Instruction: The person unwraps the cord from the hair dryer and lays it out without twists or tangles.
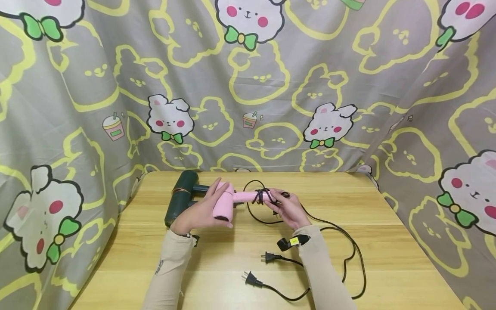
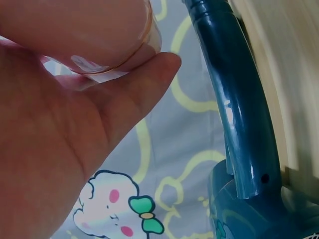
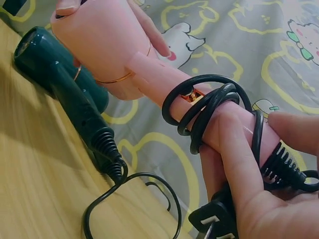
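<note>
A pink hair dryer (image 1: 224,202) is held above the table between both hands. My left hand (image 1: 201,211) grips its barrel from the left side. The fingers of my right hand (image 1: 288,210) hold the lower handle, where several turns of black cord (image 3: 212,109) are wound round it. A black plug (image 3: 214,219) hangs under the right fingers in the right wrist view. To the left lies a dark green hair dryer (image 1: 182,198) on the table, its handle (image 2: 234,99) near my left hand. A second dark green handle shows beside it, partly hidden.
Two black plugs (image 1: 253,280) (image 1: 272,257) lie on the front of the wooden table (image 1: 224,275). Their black cord (image 1: 362,267) loops across the right side, partly under my right forearm. A grey patterned curtain (image 1: 267,103) surrounds the table's back and sides.
</note>
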